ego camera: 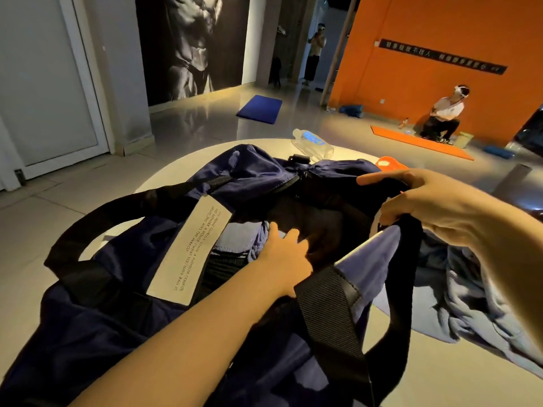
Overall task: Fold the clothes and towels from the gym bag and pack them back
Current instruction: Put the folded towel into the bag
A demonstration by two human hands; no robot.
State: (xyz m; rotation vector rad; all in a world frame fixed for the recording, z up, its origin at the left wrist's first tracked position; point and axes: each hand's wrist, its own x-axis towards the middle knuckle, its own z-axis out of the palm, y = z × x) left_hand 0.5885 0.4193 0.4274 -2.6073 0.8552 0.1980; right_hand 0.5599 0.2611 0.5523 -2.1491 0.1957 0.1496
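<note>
The navy gym bag [123, 289] lies on a round pale table [176, 165], its top gaping open toward the camera. Inside the opening, a folded pale blue towel [238, 239] sits just left of the left hand's fingers, above a dark striped garment [226, 259]; deeper in, the contents are too dark to make out. The left hand [282, 254] reaches into the bag with fingers straight and slightly spread, resting on the dark cloth within. The right hand [423, 201] grips the bag's far edge, fingers curled round the rim and its black strap [332, 312], the forefinger pointing out straight. A long white label [191, 254] with printed text runs across the bag's side, left of the left hand.

Beyond the right hand's knuckles, blue-grey clothes [458, 292] lie crumpled on the table. Past its fingertips are an orange object [388, 164] and a clear water bottle [313, 142] on its side. In the room behind, two people are on the floor area near an orange wall [426, 24].
</note>
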